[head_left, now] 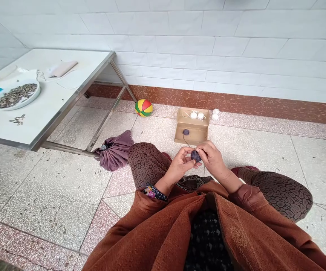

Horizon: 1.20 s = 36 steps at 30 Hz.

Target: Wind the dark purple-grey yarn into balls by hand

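Observation:
Between my knees, my left hand (181, 165) grips a small dark purple-grey ball of yarn (196, 156) with bent fingers. My right hand (211, 157) closes on the same ball from the other side, thumb and fingertips against it. A dark strand of yarn runs from my hands down to a second dark yarn ball (185, 132) in the open cardboard box (191, 139). White yarn balls (197, 115) lie against the box's raised lid. Whether my right fingers also pinch the strand I cannot tell.
More white yarn balls (215, 114) sit right of the box. A colourful ball (144, 108) is near the table leg. A folded purple umbrella (117, 151) lies by my left knee. The table (42, 124) holds a dish (35, 97) of seed shells; shells litter the floor.

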Available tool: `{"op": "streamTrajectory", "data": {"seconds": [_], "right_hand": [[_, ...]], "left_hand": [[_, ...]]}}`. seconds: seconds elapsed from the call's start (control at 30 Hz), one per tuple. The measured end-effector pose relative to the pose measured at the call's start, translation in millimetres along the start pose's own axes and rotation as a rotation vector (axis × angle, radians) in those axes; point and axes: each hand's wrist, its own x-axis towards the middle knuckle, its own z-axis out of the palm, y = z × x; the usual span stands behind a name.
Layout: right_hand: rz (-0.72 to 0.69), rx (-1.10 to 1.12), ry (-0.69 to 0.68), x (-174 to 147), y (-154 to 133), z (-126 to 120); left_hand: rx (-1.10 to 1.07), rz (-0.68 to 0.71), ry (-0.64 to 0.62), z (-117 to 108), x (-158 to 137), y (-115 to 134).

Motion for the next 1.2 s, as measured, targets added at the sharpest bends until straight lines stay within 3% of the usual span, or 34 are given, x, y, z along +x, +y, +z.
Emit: {"op": "streamTrajectory", "data": {"seconds": [0.13,0.33,0.63,0.77,0.87,1.03,1.2], "right_hand": [[0.007,-0.03,0.02,-1.4,-0.9,0.6],[0.011,0.058,-0.001,-2.4,-0.4,2.3],[0.246,0.281,-0.032,-3.4,7.0,-1.1],[0.396,0.466,-0.075,-5.6,9.5,3.0],[0.443,0.477,-0.095,-9.6,11.3,10.6],[0.19,0.189,-0.141,-18.5,12.4,17.3],[-0.074,0.081,-0.353,-15.9,-0.7,-1.5]], "left_hand": [[-0.058,0.043,0.043,7.2,0.1,-2.2],[0.03,0.083,0.151,9.1,0.8,3.1],[0.056,0.07,0.159,6.5,0.1,4.2],[-0.065,0.058,0.132,9.3,-1.1,6.5],[-0.186,0.026,0.141,11.7,-1.1,8.2],[-0.202,0.043,0.253,9.2,2.2,7.9],[0.036,0.102,0.313,-1.3,4.0,8.5]]}}
